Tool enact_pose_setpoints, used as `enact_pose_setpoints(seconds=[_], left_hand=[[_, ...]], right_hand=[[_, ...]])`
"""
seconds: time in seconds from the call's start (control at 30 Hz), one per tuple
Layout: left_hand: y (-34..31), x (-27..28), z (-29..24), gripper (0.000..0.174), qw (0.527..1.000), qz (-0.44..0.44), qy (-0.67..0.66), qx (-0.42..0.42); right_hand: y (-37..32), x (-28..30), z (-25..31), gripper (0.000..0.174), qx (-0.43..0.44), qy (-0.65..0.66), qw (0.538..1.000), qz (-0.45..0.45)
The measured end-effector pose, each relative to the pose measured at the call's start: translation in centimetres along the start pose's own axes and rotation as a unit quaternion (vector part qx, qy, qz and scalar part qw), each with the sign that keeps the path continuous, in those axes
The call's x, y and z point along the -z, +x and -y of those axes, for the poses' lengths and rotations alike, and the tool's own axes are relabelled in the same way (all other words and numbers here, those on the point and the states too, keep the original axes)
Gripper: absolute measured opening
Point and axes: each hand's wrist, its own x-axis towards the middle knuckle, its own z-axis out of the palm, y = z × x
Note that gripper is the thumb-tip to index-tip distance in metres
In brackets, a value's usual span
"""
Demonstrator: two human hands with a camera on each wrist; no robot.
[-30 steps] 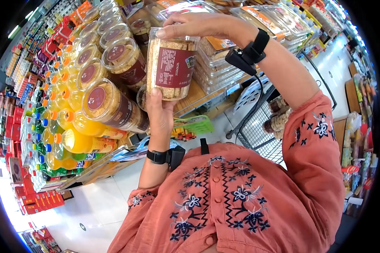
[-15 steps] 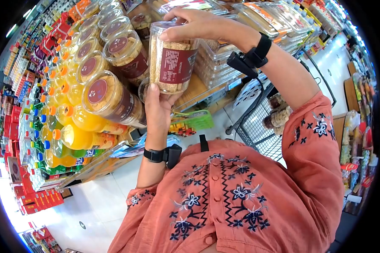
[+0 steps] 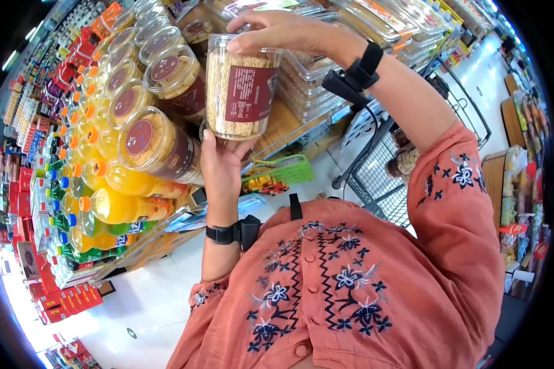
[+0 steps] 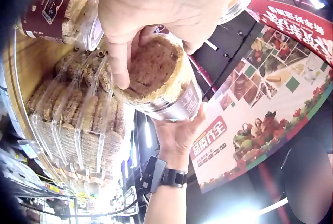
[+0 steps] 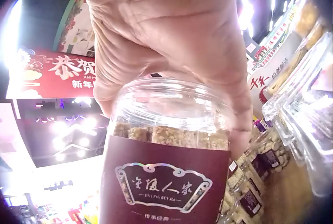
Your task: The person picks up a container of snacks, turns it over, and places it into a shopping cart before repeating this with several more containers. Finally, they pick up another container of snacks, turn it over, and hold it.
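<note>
A clear plastic jar of sesame-coated snack sticks (image 3: 221, 92) with a maroon label is held upright in front of the chest. From below, my left hand (image 3: 223, 169) grips its base, thumb at the lower edge. The left wrist view shows the jar's base (image 4: 156, 73) facing the camera, one finger of the left hand (image 4: 156, 5) reaching across it. My right hand (image 3: 283, 32) grips the lid end from above. In the right wrist view its thumb and fingers span the clear lid (image 5: 166, 96), over the label's front (image 5: 164, 182).
Similar round-lidded jars (image 3: 143, 144) stand close left of the held one. Beyond them are rows of orange drink bottles (image 3: 114, 203). Stacked clear snack boxes (image 3: 308, 92) sit on the wooden display at right. A shopping cart (image 3: 385, 178) holding goods stands by the right arm.
The jar has turned a little between the hands, its label sliding toward the right side, and it sits slightly higher and further left. The left thumb has slipped down to the jar's bottom edge.
</note>
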Motion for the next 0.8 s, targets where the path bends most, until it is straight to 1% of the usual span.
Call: enact_pose_setpoints(seconds=[0.1, 0.2, 0.3, 0.33, 0.43, 0.47, 0.6, 0.7, 0.8], left_hand=[[-0.2, 0.3, 0.1, 0.057, 1.0, -0.008, 0.006, 0.008], [-0.5, 1.8, 0.4, 0.054, 0.996, -0.029, 0.036, 0.079], [-1.0, 3.5, 1.0, 0.051, 0.984, -0.04, 0.066, 0.163], [-1.3, 3.4, 0.9, 0.05, 0.982, -0.046, 0.072, 0.169], [-2.1, 4.0, 0.8, 0.048, 0.98, -0.04, 0.087, 0.175], [-2.3, 4.1, 0.6, 0.048, 0.98, -0.043, 0.09, 0.175], [-3.0, 4.4, 0.2, 0.047, 0.98, -0.055, 0.096, 0.168], [-3.3, 4.6, 0.2, 0.046, 0.98, -0.06, 0.094, 0.165], [-3.4, 4.8, 0.2, 0.046, 0.98, -0.064, 0.096, 0.163]], right_hand=[[-0.4, -0.4, 0.3, 0.098, -0.021, -0.008, 1.0, -0.002], [-0.2, -1.5, 0.4, 0.098, 0.002, -0.07, 0.998, -0.008], [-0.7, -2.8, 1.1, 0.085, 0.069, -0.124, 0.99, -0.005], [-0.6, -3.4, 0.7, 0.086, 0.089, -0.128, 0.988, -0.014], [-0.6, -4.8, 1.5, 0.088, 0.099, -0.17, 0.98, -0.023], [-0.8, -4.9, 2.2, 0.091, 0.07, -0.161, 0.984, 0.001], [0.2, -6.7, 3.1, 0.093, 0.077, -0.194, 0.978, -0.013], [0.9, -7.9, 2.8, 0.093, 0.11, -0.187, 0.976, -0.032], [1.1, -9.1, 3.0, 0.094, 0.1, -0.204, 0.973, -0.041]])
